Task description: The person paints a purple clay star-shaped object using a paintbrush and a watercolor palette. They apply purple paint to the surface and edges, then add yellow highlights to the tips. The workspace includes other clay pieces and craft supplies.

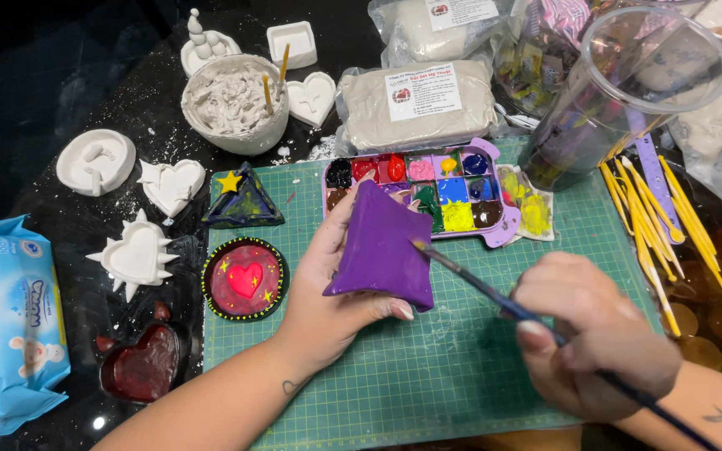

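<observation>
Wipes: blue pack of wet wipes [6, 321] lies at the far left edge, off the mat, within reach of messy fingers.
Casts: white plaster hearts [173, 184] and a spiked heart [137, 255] lie unpainted on the dark table, beside a bowl of mixed plaster [236, 104] with sticks standing in it.
Finished pieces: painted pyramid [242, 199] and red heart disc [245, 279] sit on the left of the green cutting mat [461, 367], apart from the work.
Left hand: left hand [327, 280] grips the purple plaster piece [382, 246] from below and behind, thumb on its lower edge, lifting it above the mat so the face tilts up toward the brush.
Purple piece: held just in front of the paint palette [428, 188]; its long axis runs from upper left to lower right, narrower top toward the palette.
Right hand: right hand [599, 338] is closed round a paintbrush [478, 284], bristles touching the piece's right edge, handle slanting down right.
Tools: yellow modelling sticks [658, 217] lie at right beside a clear plastic cup [628, 83].
</observation>
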